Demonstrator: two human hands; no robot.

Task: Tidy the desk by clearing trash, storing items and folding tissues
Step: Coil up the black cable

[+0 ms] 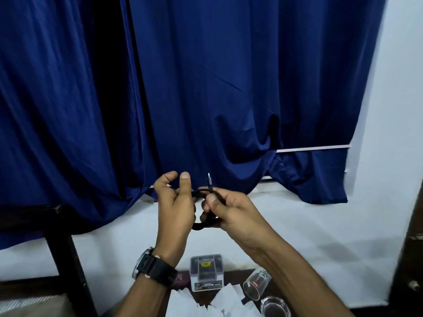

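Both hands are raised in front of the blue curtain, holding a coiled black cable [199,226]. My right hand [229,210] grips the coil, thumb pressed on top, and the cable's metal plug [209,179] sticks up just above it. My left hand [175,202], with a black watch on the wrist, has the loop running across its palm, thumb and forefinger spread and curled above it. White tissues [225,300] lie on the desk at the bottom of the view.
A small clear plastic box [206,272] stands on the desk below my hands. Two drinking glasses [256,286] sit at the lower right, one tilted. A dark bed frame [66,255] runs along the left. A dark wooden edge [412,259] borders the right.
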